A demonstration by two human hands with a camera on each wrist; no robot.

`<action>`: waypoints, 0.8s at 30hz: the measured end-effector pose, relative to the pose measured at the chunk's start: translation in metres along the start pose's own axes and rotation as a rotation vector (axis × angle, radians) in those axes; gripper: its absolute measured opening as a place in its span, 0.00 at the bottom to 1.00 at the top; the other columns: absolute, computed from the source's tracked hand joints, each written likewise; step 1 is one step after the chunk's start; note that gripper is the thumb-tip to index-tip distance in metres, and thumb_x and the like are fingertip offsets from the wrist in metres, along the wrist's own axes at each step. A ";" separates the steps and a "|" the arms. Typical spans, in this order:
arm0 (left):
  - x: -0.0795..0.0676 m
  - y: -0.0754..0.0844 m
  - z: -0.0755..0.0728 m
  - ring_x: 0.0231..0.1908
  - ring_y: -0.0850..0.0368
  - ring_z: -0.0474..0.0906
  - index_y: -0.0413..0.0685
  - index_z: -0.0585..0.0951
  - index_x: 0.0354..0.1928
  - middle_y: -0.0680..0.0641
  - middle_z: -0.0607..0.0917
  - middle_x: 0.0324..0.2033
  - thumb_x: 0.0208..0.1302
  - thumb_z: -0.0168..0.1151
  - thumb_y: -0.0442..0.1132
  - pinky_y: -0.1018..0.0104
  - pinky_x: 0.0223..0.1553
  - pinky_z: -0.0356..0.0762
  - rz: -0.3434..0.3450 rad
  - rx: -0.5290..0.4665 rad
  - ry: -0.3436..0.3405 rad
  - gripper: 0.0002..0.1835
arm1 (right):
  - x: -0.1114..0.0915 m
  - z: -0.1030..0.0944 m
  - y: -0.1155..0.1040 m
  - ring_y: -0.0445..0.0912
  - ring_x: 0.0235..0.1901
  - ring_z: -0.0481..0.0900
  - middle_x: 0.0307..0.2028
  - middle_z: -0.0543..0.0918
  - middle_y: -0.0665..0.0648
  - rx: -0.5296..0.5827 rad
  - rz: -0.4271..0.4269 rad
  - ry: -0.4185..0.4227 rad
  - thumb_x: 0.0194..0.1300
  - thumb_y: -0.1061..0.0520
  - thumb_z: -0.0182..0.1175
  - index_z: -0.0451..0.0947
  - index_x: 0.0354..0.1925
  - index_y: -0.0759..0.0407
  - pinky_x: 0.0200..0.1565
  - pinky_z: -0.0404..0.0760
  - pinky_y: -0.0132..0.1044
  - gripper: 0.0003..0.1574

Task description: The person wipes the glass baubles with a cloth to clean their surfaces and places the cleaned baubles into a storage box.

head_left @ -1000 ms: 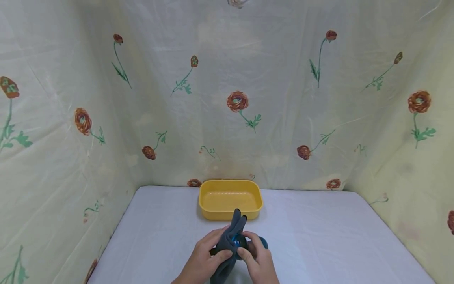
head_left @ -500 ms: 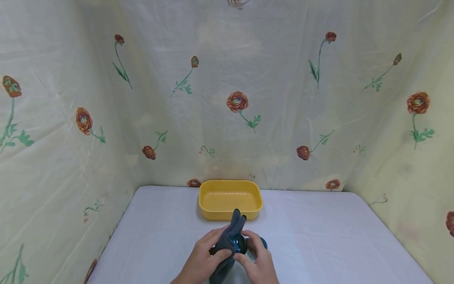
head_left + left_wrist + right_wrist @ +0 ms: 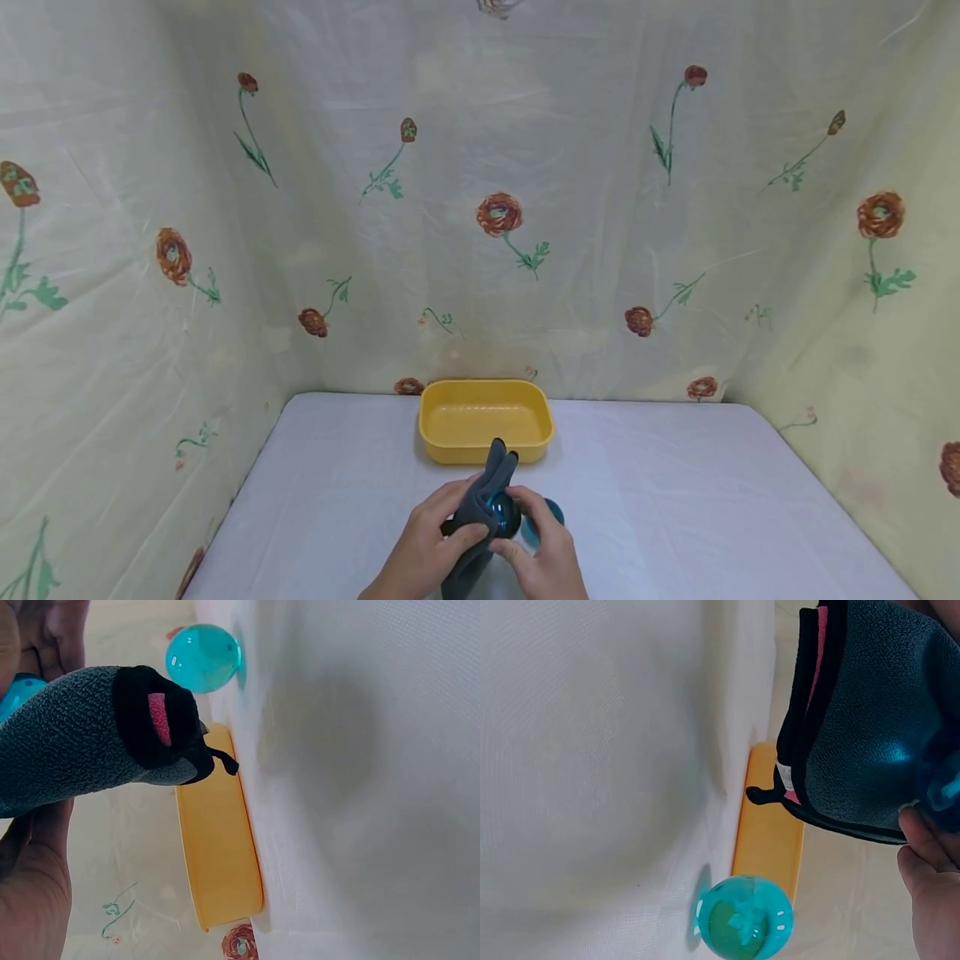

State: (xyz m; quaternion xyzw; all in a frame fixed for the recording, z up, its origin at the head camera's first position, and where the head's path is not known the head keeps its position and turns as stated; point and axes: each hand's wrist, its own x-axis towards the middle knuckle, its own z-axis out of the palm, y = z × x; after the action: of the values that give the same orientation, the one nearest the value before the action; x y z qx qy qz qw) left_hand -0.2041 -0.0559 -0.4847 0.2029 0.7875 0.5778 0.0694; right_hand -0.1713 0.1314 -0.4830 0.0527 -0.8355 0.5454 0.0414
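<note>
Over the near table, my left hand (image 3: 427, 537) grips a folded grey cloth (image 3: 474, 533) with dark edging. Against the cloth sits a shiny dark blue round object (image 3: 506, 515); part of it is covered by the cloth. My right hand (image 3: 551, 546) holds that object from the right, with thumb and index finger at its edge. In the right wrist view the cloth (image 3: 885, 712) shows a black trim, a pink strip, a white label and a hanging loop. Behind the right hand, a translucent teal ball (image 3: 745, 917) stands on the table, partly hidden in the head view.
A yellow rectangular tub (image 3: 486, 455) stands beyond the hands at the table's back edge. White covering lies over the table (image 3: 660, 500). Flower-printed sheets (image 3: 570, 167) hang at the back and on both sides.
My right thumb has slid down and left, baring more of the blue round object. More of the teal ball shows beside the right hand. The left hand keeps its grip on the cloth.
</note>
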 end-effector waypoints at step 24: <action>0.000 -0.002 0.003 0.64 0.52 0.74 0.71 0.72 0.67 0.53 0.77 0.64 0.64 0.61 0.60 0.63 0.57 0.84 -0.032 -0.022 0.003 0.29 | -0.004 0.005 -0.004 0.51 0.62 0.77 0.60 0.80 0.51 -0.095 -0.080 0.102 0.51 0.66 0.74 0.73 0.60 0.49 0.67 0.77 0.48 0.39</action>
State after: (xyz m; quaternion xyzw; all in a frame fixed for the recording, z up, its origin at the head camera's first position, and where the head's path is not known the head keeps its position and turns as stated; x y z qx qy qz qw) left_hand -0.2039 -0.0535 -0.4874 0.1887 0.7844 0.5855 0.0800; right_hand -0.1669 0.1258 -0.4820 0.0563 -0.8544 0.5052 0.1081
